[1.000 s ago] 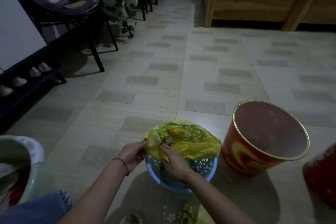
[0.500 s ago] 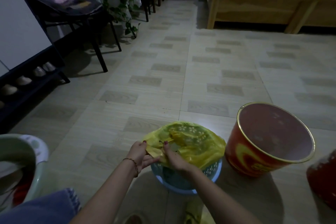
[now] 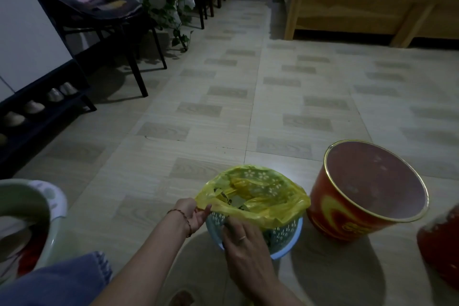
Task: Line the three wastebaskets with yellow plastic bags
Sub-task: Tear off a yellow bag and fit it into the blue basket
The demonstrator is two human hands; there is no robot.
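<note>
A person sits low on the pale tiled floor [image 3: 223, 112] with a small light-blue perforated plastic wastebasket [image 3: 285, 233] right in front of them. A thin yellow plastic bag [image 3: 268, 196] is spread over its mouth, draped past the far and right rim, its middle sagging inside. The left hand [image 3: 192, 215], a thin cord bracelet at the wrist, pinches the bag's left edge between thumb and fingers and holds it out over the rim. The right hand [image 3: 244, 238], a ring on one finger, rests against the near side of the basket just under the bag's hem; its fingertips are tucked out of sight, so I cannot tell whether they grip the plastic or only press on it.

Just to the right stands a red round bucket with a gold rim [image 3: 360, 206], unlined, and beyond it a second red container [image 3: 442, 251] cut by the frame edge. At far left sits a pale green basin [image 3: 53, 208]. A black chair [image 3: 104, 15] and a wooden bed frame [image 3: 360, 12] stand further back.
</note>
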